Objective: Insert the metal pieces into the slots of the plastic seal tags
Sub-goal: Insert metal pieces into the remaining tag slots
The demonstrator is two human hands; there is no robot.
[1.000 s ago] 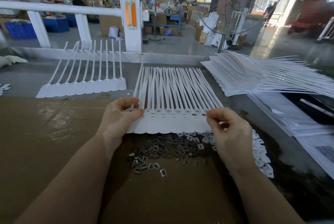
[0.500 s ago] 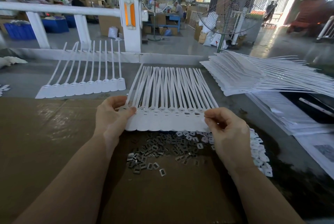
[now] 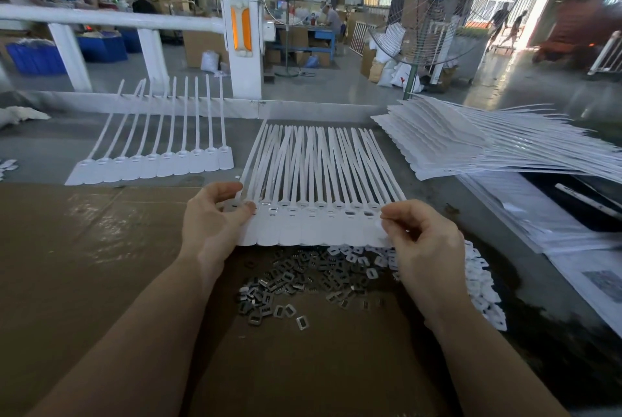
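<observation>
Tags, a joined white strip of them, hang between the two hands, lifted just above the brown cardboard, with their tails fanning away from the person. Left hand pinches the strip's left end, thumb on top near the first slot, fingers curled behind. Right hand pinches the right end between thumb and forefinger, its other fingers loosely curled. Several slots toward the right hand look dark or shiny, possibly already filled; those nearer the left hand look pale; too small to say for certain. Metal pieces lie in a loose heap just below the strip, between the wrists, with small white plastic bits under and beyond the right hand. A second strip lies flat beyond the left hand; a tall stack lies beyond the right hand. Judgement: handling step, with the strip being positioned or checked, no piece in either hand. Next move likely calls for laying the strip flat, freeing one hand, picking a single piece from the heap and aligning it squarely over an open slot before pressing.
</observation>
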